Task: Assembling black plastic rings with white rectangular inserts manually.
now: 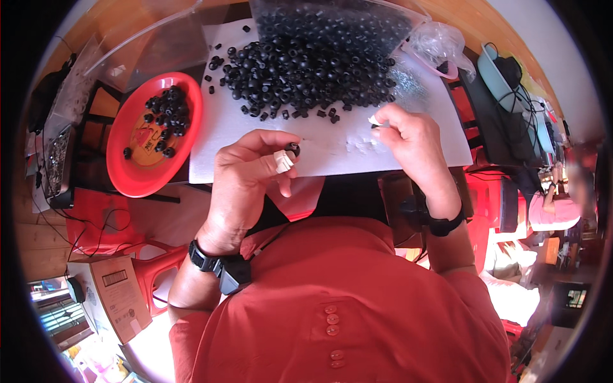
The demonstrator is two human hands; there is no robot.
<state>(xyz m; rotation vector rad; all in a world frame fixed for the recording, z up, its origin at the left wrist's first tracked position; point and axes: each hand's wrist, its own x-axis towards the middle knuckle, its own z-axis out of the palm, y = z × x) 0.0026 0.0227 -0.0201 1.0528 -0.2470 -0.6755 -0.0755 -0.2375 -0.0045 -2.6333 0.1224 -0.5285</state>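
Note:
Between the thumb and fingers of my left hand [242, 172] is a small round black plastic part [292, 147], held above the near edge of a white board [332, 150]. A white wrapping [283, 162] covers that thumb's tip. My right hand [412, 135] is pinched closed over the board's right side, white also showing at its fingertips. A tiny dark bit shows there, too small to name. Beyond both hands lies a large heap of similar black parts [300, 73], with a scatter of small shiny pieces [408, 86] at its right.
An oval red plate [117, 159] holding several black parts stands left of the board. Behind the heap is a clear plastic bin [357, 22]. A pink tray [452, 71] with a plastic bag [437, 41] and a light-blue basin [495, 76] are at the right. Another person [555, 207] sits far right.

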